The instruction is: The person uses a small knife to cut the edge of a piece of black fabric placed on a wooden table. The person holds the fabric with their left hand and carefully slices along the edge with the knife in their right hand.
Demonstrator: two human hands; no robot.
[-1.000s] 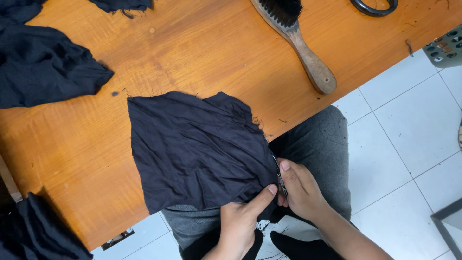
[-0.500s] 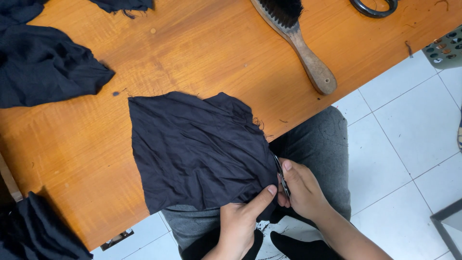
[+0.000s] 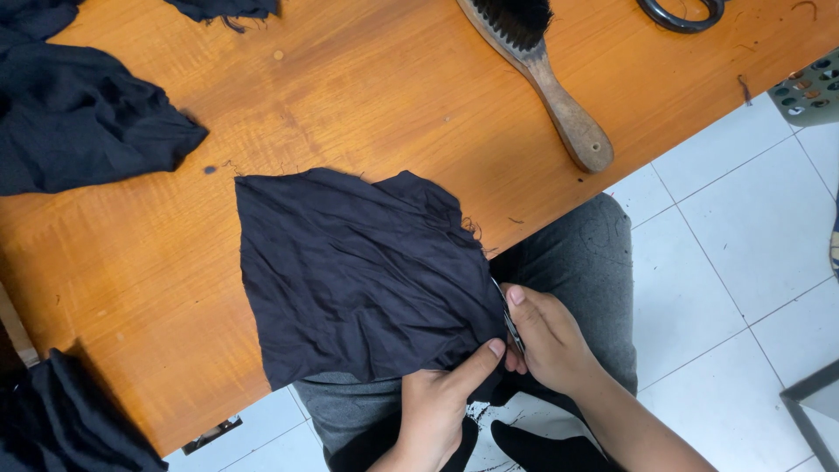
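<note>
**Two hands at the edge of a dark cloth**

Two hands meet at the lower centre of the frame, at the right-hand edge of a dark navy cloth (image 3: 358,271). The cloth lies spread over the near edge of the orange wooden table (image 3: 367,96) and hangs off it onto the person's grey-trousered lap (image 3: 585,262). The left hand (image 3: 437,406) comes up from the bottom, its thumb stretched out and pressed against the cloth's lower right edge, the other fingers curled under the fabric. The right hand (image 3: 546,341) sits just beside it, fingers closed together around a small metal tool (image 3: 507,319) whose thin tip touches the cloth's edge.

A wooden-handled brush (image 3: 546,74) lies in the upper centre, well apart. More dark fabric (image 3: 79,122) is bunched in the upper left.
</note>
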